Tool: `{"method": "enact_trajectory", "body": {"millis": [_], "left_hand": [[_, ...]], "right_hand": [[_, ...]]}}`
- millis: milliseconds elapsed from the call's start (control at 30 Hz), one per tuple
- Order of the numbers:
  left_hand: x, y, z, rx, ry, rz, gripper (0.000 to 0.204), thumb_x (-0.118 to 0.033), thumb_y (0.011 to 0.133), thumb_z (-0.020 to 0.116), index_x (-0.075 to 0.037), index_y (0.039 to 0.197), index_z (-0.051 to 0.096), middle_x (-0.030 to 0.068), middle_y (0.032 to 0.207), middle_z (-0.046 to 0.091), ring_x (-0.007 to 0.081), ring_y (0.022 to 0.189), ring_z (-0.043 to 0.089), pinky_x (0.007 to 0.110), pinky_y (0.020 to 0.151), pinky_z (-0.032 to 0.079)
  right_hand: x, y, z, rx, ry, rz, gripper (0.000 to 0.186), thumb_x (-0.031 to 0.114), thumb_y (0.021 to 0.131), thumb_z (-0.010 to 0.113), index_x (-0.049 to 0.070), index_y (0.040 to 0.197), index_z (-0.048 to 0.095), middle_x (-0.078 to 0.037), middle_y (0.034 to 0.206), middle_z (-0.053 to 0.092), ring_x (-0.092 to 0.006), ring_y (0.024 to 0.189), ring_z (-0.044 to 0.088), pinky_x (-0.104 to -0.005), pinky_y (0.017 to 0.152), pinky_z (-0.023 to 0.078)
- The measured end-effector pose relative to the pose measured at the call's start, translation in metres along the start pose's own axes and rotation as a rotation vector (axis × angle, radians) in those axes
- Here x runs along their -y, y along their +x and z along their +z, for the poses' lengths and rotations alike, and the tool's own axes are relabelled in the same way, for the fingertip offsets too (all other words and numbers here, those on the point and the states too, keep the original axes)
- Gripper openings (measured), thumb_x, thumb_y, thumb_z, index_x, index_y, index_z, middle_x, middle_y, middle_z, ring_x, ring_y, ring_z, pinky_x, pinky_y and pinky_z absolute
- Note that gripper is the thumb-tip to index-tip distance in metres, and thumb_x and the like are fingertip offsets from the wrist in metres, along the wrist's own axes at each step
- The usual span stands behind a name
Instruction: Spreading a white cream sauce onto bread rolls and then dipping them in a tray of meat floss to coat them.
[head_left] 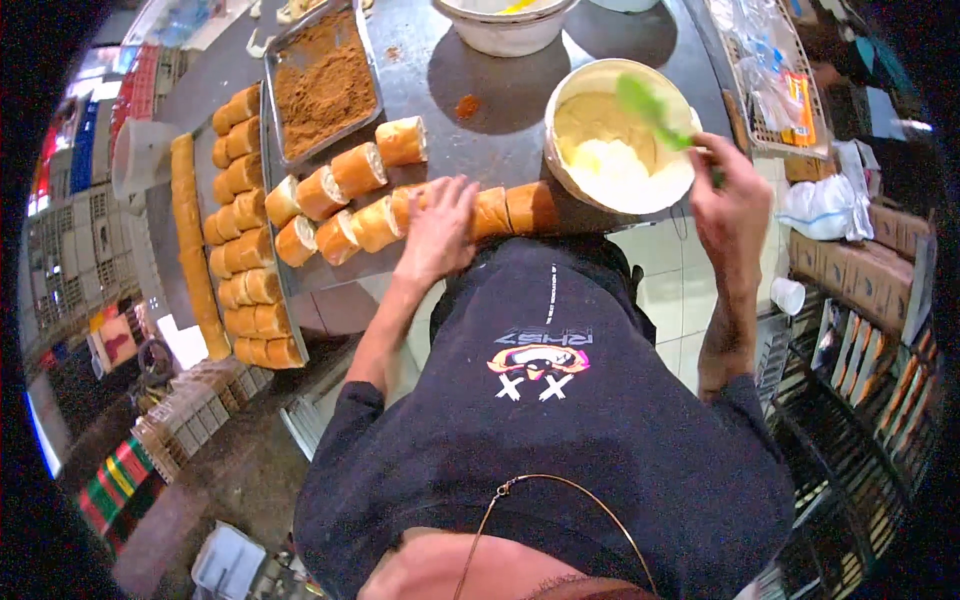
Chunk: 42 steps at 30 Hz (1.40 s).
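Observation:
My right hand [732,190] is closed round the handle of a green spatula [645,105]. Its blade, blurred, is over the mouth of a white bucket [560,180] that holds pale yellow cream [612,160]. My left hand [445,220] lies over the near row of cut bread rolls, its fingers round one golden-brown roll [408,205] and partly hiding it. To its right sit two more rolls [530,207], end to end by the bucket. Several rolls with white cream on their cut ends [355,172] stand to the left and behind.
A metal tray [375,75] of brown powder is at the back left. Beside it, several rows of rolls [245,255] lie on another tray. A white bowl [500,35] stands at the far edge. At the right is a basket [740,70] with plastic packets.

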<state>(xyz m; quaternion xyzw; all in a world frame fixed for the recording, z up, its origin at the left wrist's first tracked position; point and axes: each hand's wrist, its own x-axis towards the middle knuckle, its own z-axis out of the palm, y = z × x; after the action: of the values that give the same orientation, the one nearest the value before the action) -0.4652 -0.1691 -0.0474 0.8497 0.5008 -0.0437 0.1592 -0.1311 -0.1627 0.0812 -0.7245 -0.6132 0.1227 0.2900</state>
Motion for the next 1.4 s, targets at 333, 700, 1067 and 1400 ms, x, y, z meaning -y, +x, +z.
{"method": "enact_trajectory", "body": {"millis": [333,700,1067,1400], "left_hand": [[-0.008,0.059,0.065,-0.220,0.420,0.027,0.017,-0.011,0.086,0.052,-0.005,0.099,0.062,0.0095,0.091,0.062,0.0223,0.091,0.060,0.035,0.087,0.043],[-0.057,0.050,-0.086,-0.575,-0.861,0.059,0.076,-0.012,0.058,0.086,-0.001,0.124,0.048,0.0189,0.112,0.062,0.0338,0.105,0.063,0.040,0.091,0.052],[-0.054,0.052,-0.108,-0.365,-1.025,0.137,0.095,-0.012,0.052,0.092,-0.001,0.132,0.040,0.0168,0.115,0.063,0.0274,0.109,0.063,0.035,0.097,0.049],[-0.053,0.028,-0.088,-0.380,-1.371,-0.132,0.086,-0.003,0.061,0.089,-0.002,0.133,0.042,0.0108,0.115,0.062,0.0212,0.106,0.062,0.034,0.093,0.052]], "right_hand": [[-0.012,0.048,0.054,0.835,-0.121,-0.279,0.014,0.009,0.078,0.064,-0.001,0.082,0.073,-0.020,0.077,0.070,-0.0295,0.066,0.068,-0.0398,0.063,0.053],[0.012,-0.026,0.033,0.113,0.603,-0.139,0.023,-0.007,0.083,0.070,-0.001,0.105,0.071,-0.009,0.094,0.070,-0.0136,0.084,0.065,-0.0244,0.075,0.052],[0.007,-0.024,0.018,0.071,0.350,-0.357,0.034,-0.014,0.075,0.067,0.007,0.099,0.077,-0.010,0.092,0.067,-0.0216,0.084,0.066,-0.0309,0.074,0.054],[-0.001,-0.009,0.030,-0.013,-0.039,-0.116,0.015,0.007,0.084,0.063,0.007,0.097,0.069,-0.014,0.089,0.069,-0.0321,0.074,0.069,-0.0412,0.067,0.055]]}}
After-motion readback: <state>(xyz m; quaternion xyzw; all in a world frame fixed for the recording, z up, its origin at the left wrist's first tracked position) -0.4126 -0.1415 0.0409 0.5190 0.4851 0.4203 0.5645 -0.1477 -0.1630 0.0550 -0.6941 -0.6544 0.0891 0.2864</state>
